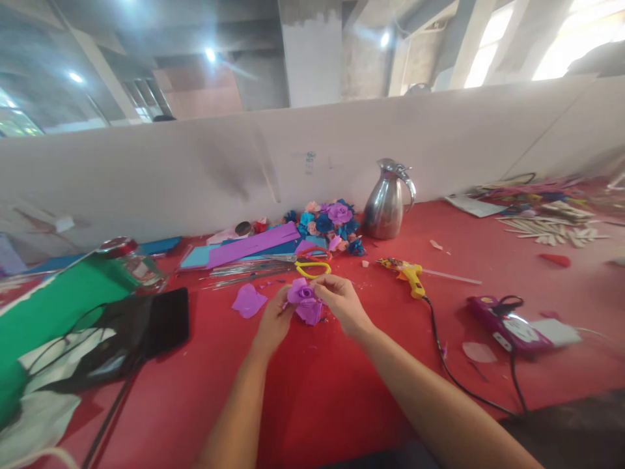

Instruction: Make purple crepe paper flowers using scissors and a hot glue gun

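Between my two hands is a purple paper flower [305,293] with a rolled centre and petals around it. My left hand [276,320] pinches it from the left side. The fingers of my right hand [342,303] are closed on its upper right petal. Under the flower lies more purple paper [309,315], partly covered by it. Left of my left hand, some loose purple petals [249,300] rest on the red table [312,391]. Just beyond my hands are scissors with yellow handles [313,269].
A yellow glue gun [413,279] lies to the right, its black cord running to a purple power strip [510,329]. A steel jug [385,205] stands behind, beside finished paper flowers [329,221]. At left are a glass jar [134,264] and a black phone [169,322].
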`<state>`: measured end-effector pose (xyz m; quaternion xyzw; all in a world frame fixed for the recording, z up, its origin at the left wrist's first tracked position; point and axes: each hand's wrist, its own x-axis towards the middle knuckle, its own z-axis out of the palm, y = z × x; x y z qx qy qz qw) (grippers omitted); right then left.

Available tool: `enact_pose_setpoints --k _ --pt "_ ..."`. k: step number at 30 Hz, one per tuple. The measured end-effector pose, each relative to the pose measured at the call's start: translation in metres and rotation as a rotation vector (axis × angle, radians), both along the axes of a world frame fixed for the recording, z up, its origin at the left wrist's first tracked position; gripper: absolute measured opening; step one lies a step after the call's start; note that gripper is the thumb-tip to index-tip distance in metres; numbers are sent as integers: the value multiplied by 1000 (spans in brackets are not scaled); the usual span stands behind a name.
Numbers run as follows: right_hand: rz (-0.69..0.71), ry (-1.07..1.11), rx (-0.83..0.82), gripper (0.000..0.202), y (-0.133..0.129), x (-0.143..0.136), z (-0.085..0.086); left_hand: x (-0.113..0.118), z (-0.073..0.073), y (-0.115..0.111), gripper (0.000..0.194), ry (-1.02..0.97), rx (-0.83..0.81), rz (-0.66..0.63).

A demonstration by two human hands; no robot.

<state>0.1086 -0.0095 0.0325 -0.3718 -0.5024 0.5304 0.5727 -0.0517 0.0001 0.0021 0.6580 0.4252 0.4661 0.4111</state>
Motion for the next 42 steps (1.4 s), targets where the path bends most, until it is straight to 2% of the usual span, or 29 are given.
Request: enact_pose_setpoints --k 5,9,12,18,23,30,36,42 --pt "-67 -105 56 18 2 1 -2 0 -1 1 32 -11 -17 -11" --pt "47 22 -8 23 1 1 2 0 -3 0 34 -34 -55 -19" --pt "72 87 -49 26 0 3 6 -1 -5 -2 31 -12 -80 -39" --pt "200 102 -105 30 1 7 6 1 -2 -5 27 39 -136 -120" --pt "188 129 -95 36 1 5 6 2 1 -6 28 25 -136 -126" --pt "161 109 -99 37 1 9 8 -1 -2 -4 30 33 -120 -99" --pt "227 29 -107 35 2 12 9 2 4 -5 30 107 -113 -193" --pt "100 178 -123 31 5 12 9 2 -1 -3 29 49 -125 -166"
